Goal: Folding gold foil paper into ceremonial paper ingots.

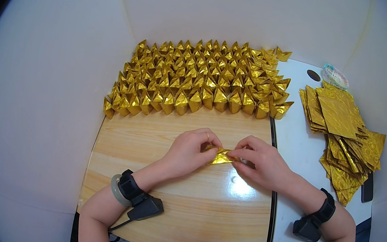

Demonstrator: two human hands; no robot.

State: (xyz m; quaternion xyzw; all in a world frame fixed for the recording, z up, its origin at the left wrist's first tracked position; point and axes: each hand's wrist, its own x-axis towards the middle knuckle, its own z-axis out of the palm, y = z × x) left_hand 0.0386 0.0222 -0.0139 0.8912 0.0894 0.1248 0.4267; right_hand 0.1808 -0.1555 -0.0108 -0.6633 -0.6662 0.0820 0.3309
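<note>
Between my two hands is a small piece of folded gold foil paper (pixel 221 157), held just above the wooden tabletop. My left hand (pixel 190 149) pinches its left end with thumb and fingers; a ring circles one finger. On the other end, the fingers of my right hand (pixel 263 163) are closed too. My fingers cover both ends of the paper. Beyond my hands stand several tight rows of folded gold paper ingots (pixel 199 80), with pointed tips facing up.
A wood-grain table (pixel 181 208) lies under my arms, beside a white table (pixel 290 209) on the right. Loose stacks of gold paper sheets (pixel 340 117) spread there, with a crumpled clear plastic wrapper (pixel 335 76) behind and a dark flat object (pixel 367 188) beside them. Pale walls (pixel 48 100) enclose the tables.
</note>
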